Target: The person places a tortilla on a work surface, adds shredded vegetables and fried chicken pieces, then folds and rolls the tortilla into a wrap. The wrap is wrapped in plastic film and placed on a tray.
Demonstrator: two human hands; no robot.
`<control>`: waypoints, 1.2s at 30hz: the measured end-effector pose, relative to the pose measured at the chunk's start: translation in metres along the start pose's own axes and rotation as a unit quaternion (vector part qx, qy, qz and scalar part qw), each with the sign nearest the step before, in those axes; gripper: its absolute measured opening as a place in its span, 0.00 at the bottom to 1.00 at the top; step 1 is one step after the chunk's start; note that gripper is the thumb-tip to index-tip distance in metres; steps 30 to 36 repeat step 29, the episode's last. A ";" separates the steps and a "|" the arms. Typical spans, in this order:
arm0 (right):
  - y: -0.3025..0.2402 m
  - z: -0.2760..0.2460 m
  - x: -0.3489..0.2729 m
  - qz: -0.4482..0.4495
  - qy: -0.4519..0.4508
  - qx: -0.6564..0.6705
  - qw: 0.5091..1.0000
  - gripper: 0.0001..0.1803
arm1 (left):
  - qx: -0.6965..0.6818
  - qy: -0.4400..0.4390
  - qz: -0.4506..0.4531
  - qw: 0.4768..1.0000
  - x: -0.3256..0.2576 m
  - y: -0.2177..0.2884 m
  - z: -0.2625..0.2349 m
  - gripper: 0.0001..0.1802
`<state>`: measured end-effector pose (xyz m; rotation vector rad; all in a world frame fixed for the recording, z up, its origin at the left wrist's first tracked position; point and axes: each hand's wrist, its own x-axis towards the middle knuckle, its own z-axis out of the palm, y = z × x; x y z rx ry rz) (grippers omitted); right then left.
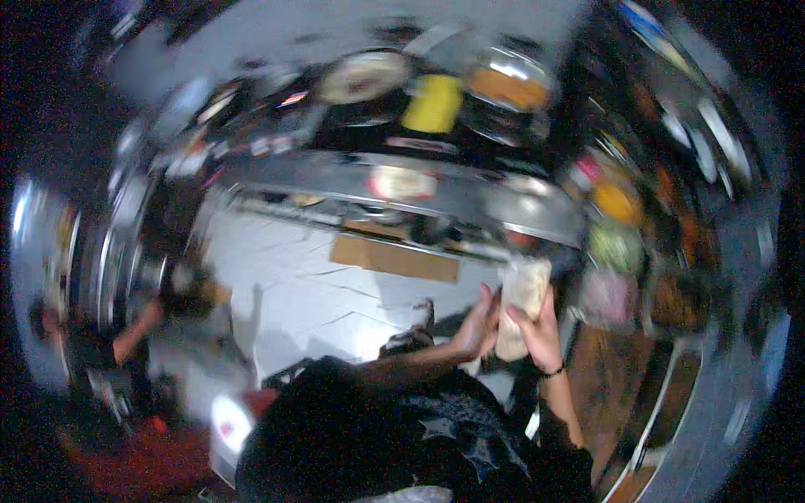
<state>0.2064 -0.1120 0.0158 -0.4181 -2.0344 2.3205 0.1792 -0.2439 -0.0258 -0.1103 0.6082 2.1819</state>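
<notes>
A pale cream, oblong pack, smeared by motion, is upright in front of me, right of centre. My right hand is closed round its right side, with the thumb lying across its front. Against the left side rests my left hand, its thumb pointing up and its fingers partly hidden at the pack's edge. A dark band circles my right wrist. What the pack contains is too blurred to tell.
Beyond a steel counter stand a round pan, a yellow container and a pot with orange contents. Bagged green food lies right, above a brown wooden surface. Cardboard lies below; another person's arm shows left.
</notes>
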 end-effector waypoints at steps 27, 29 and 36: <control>-0.147 0.949 0.505 -0.171 -0.396 -0.185 0.883 0.36 | -0.036 0.542 0.472 0.695 -0.414 0.536 -0.417 0.38; -0.153 1.004 0.570 -0.091 -0.466 -0.116 0.872 0.40 | -0.056 0.565 0.454 0.687 -0.416 0.572 -0.439 0.39; -0.153 1.004 0.570 -0.091 -0.466 -0.116 0.872 0.40 | -0.056 0.565 0.454 0.687 -0.416 0.572 -0.439 0.39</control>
